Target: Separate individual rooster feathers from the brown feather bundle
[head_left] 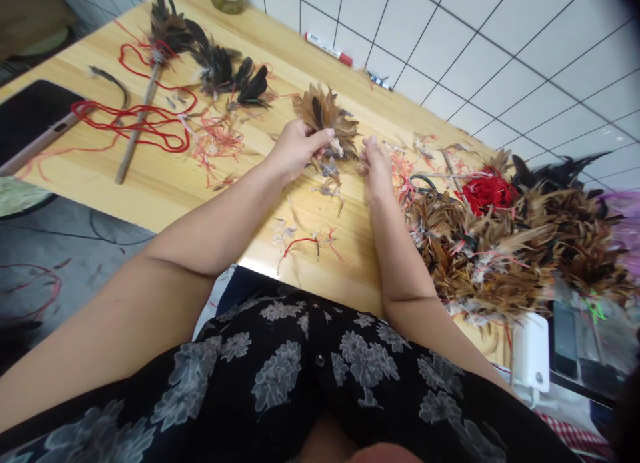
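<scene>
Feather bundle [326,111], brown, fans out beyond the left grip [299,147] — thumb and fingers pinching its pale base. Just beside it, the right grip [377,169] has curled fingers — whether they hold anything, I cannot tell.

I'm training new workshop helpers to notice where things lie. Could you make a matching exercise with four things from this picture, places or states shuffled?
Things
1. Left hand
2. Wooden stick
3. Red-and-white marker
4. Red string heap

Places or states
A. Lying near the tiled wall
B. Beside the large feather pile on the right
C. Pinching a brown feather bunch
D. Dark feathers at its far end

Right pairs: 1-C, 2-D, 3-A, 4-B
</scene>
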### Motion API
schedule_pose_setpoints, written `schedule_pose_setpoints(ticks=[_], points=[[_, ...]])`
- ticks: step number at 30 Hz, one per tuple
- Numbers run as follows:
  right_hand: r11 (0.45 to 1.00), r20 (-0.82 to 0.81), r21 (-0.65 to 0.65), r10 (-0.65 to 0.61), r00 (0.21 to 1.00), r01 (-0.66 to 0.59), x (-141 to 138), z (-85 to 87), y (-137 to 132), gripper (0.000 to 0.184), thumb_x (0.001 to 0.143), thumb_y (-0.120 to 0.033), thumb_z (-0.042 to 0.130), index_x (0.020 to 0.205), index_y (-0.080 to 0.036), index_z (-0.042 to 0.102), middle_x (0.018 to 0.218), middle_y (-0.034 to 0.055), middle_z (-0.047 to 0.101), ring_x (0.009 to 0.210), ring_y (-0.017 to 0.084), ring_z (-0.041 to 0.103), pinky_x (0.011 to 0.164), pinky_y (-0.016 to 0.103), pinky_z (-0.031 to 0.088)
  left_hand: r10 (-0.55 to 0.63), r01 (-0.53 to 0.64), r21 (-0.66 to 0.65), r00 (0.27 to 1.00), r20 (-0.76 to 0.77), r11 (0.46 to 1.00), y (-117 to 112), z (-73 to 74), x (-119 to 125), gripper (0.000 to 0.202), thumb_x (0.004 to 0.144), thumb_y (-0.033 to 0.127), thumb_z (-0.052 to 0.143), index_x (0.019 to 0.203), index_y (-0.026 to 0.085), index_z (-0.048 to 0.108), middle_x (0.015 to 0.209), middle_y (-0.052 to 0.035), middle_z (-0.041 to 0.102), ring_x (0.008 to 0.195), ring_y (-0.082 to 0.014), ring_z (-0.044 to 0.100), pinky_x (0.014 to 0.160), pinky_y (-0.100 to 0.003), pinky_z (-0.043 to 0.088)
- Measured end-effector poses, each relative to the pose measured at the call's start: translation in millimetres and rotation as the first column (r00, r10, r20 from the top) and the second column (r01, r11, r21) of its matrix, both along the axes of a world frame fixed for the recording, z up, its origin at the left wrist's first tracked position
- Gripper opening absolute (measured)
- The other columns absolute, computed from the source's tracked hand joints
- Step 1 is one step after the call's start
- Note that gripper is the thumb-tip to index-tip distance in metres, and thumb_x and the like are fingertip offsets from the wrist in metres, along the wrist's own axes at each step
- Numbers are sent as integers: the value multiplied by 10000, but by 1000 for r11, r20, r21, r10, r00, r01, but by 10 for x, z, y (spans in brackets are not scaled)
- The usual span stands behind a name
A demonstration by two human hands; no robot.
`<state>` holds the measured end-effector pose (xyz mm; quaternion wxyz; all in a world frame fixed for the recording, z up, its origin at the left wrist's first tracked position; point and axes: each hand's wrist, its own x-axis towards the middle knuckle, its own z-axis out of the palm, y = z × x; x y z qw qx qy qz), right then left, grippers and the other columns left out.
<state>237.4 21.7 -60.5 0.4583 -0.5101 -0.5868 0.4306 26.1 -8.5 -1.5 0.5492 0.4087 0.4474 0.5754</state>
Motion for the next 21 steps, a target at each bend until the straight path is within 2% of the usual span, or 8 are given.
schedule_pose_setpoints(ticks=[2,4,6,9,12,17,19,21], points=[[974,-260,-183,-178,949,133,-197,96,-136,939,955,-1119,553,1307,-266,729,1323,120,756,1314,303,763,1036,463,693,-6,8,23,997,-77,1000,-63,-52,95,463,1045,164,966,727,198,630,613,32,541,570,-116,525,587,-240,423],[941,-451,-299,-285,846,158,-413,206,-292,894,944,-1080,631,1263,-251,734,1272,91,746,1254,259,763,1019,401,667,-39,44,31,989,-145,999,-145,-88,198,443,1065,174,940,744,201,636,612,33,539,574,-121,528,606,-250,432],[937,-570,-334,-287,770,102,-582,297,-411,785,996,-1011,635,1161,-249,724,1115,59,728,1180,264,784,970,408,673,-94,100,23,976,-197,995,-241,-103,295,423,1066,152,917,748,199,643,612,28,551,576,-125,533,610,-258,426],[937,-674,-347,-282,683,45,-707,374,-481,730,1068,-953,557,1082,-247,745,1115,82,798,1242,301,821,954,449,708,-164,170,5,958,-234,985,-365,-93,387,410,1029,110,916,740,198,640,616,22,572,598,-138,557,622,-268,433],[918,-709,-396,-313,632,11,-719,390,-475,768,1016,-999,604,1126,-259,772,1108,98,847,1183,305,834,904,450,736,-192,199,2,949,-250,980,-415,-73,394,396,1001,115,925,744,203,636,612,22,570,628,-153,576,624,-272,438],[901,-715,-435,-338,612,-9,-600,340,-432,800,1041,-1043,508,1173,-288,738,927,23,751,845,220,723,738,382,663,-196,205,32,965,-175,978,-347,-60,329,424,1029,171,918,740,211,609,623,13,574,605,-138,557,616,-274,449],[911,-681,-413,-305,666,-4,-522,299,-399,808,1047,-1051,482,1208,-298,726,935,9,739,798,202,687,727,372,644,-203,207,25,973,-113,978,-329,-50,319,427,1037,187,916,739,210,612,630,13,580,588,-129,546,611,-268,451],[925,-577,-380,-227,785,-11,-459,251,-364,845,1018,-1069,519,1258,-289,738,962,29,760,781,206,676,718,385,638,-237,237,-14,968,-82,971,-345,-33,330,412,1021,185,927,738,208,629,622,15,579,573,-127,535,593,-258,432]])
